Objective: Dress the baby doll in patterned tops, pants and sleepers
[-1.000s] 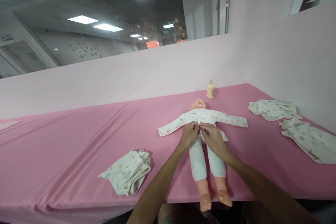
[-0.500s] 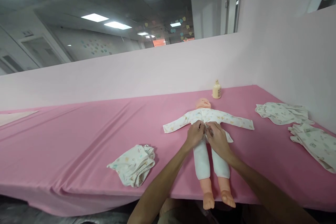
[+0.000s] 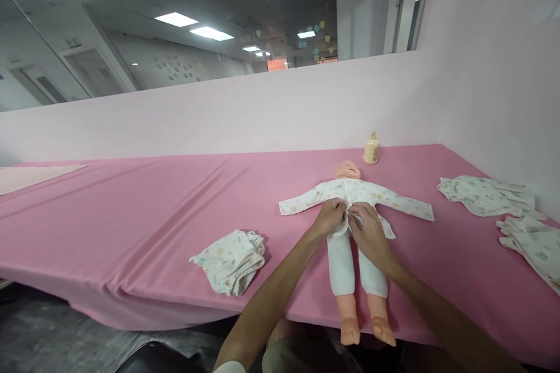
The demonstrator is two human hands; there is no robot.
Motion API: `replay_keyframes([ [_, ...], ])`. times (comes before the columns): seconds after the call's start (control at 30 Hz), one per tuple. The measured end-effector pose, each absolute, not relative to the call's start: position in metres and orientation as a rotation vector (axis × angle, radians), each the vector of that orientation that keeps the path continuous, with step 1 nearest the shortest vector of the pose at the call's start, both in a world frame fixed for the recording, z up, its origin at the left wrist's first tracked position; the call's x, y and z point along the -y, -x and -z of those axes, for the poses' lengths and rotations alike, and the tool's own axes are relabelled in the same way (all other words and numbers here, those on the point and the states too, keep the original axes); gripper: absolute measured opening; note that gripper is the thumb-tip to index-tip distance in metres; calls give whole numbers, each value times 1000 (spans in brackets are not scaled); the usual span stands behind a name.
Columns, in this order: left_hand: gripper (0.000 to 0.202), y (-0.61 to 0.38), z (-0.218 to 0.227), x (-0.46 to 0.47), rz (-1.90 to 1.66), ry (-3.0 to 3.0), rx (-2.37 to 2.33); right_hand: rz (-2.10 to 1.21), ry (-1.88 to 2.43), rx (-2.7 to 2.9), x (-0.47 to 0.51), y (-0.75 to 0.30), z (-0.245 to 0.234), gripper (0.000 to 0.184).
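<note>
A baby doll (image 3: 348, 170) lies on its back, head toward the wall and bare feet at the table's near edge. It wears a white patterned baby shirt (image 3: 315, 196) with both long sleeves spread out, and its legs are white. Over the doll's belly, my left hand (image 3: 331, 217) pinches the front of the shirt from the left. Opposite it, my right hand (image 3: 366, 232) is closed on the shirt's other front edge, fingertips close to the left ones. The fingers partly hide the cloth between them.
Folded patterned baby clothes (image 3: 234, 262) lie left of my forearm. Two more pieces, one patterned garment (image 3: 487, 195) and another patterned garment (image 3: 531, 247), lie at the right. A cream pump bottle (image 3: 371, 149) stands near the wall beyond the doll. A pink cloth (image 3: 175, 221) covers the table.
The view has shifted slightly to the left. My hands have moved a little apart at the shirt front, the right one turning, and both stay on the cloth.
</note>
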State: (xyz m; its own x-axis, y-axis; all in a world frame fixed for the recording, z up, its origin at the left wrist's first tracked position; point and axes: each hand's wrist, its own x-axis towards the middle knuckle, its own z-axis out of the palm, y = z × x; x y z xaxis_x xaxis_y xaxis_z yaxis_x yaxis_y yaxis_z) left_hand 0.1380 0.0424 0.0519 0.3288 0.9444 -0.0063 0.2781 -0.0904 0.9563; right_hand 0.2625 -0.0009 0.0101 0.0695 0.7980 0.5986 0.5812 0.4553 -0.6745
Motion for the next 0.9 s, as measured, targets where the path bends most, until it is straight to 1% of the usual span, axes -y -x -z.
replay_keyframes([
  [0.1, 27, -139, -53, -43, -817, -1623, -1137, -224, 1236, 1616, 1, -262, -10, 19],
  [0.2, 15, -134, -57, -33, -839, -1768, -1236, -213, 1279, 1598, 8, -263, -11, 21],
  [0.23, 14, -129, -58, -25, -843, -1871, -1291, -200, 1289, 1601, 13, -265, -11, 21],
  [0.33, 24, -94, -59, 10, -743, -2331, -1426, -135, 1284, 1626, 40, -274, -6, 19],
  [0.47, 30, -15, -47, 62, -356, -2592, -1799, -128, 1263, 1651, 92, -292, 13, 16],
  [0.57, 30, 39, -32, 88, 5, -2584, -2139, -141, 1247, 1634, 122, -301, 26, 14],
  [0.67, 35, 68, -19, 97, 198, -2567, -2362, -173, 1256, 1602, 138, -302, 30, 15],
  [0.73, 37, 74, -16, 97, 161, -2542, -2363, -197, 1260, 1603, 143, -300, 28, 16],
  [0.83, 31, 72, -27, 93, -107, -2425, -2287, -230, 1260, 1637, 149, -296, 18, 17],
  [0.9, 24, 65, -43, 93, -364, -2236, -2234, -273, 1265, 1651, 154, -291, 7, 17],
])
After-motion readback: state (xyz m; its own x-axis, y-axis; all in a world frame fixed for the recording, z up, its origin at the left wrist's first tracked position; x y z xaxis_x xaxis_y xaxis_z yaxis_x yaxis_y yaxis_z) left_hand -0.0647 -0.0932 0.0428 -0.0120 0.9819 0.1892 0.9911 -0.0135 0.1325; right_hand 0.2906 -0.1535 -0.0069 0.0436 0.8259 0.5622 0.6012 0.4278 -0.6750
